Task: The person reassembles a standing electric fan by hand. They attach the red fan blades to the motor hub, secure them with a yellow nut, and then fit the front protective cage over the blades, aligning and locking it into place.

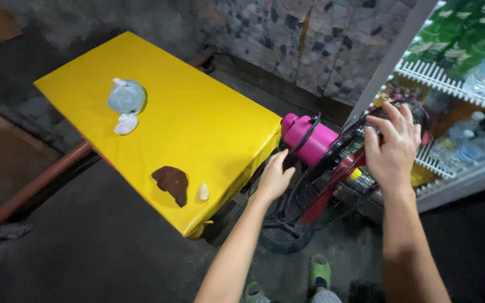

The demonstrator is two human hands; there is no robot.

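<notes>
Both hands are on the floor fan: my right hand [391,147] grips the top of its wire guard [360,134], fingers curled over it, while my left hand [273,178], fingers open, touches the stand below the pink motor housing [307,134]. Just beside it stands the yellow desk [197,118].

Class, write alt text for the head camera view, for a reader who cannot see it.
Two bare hands reach to a pink-and-black floor fan: the right hand grips its wire cage, the left hand is beside it. Left of it, a yellow table holds a tied plastic bag.
</notes>
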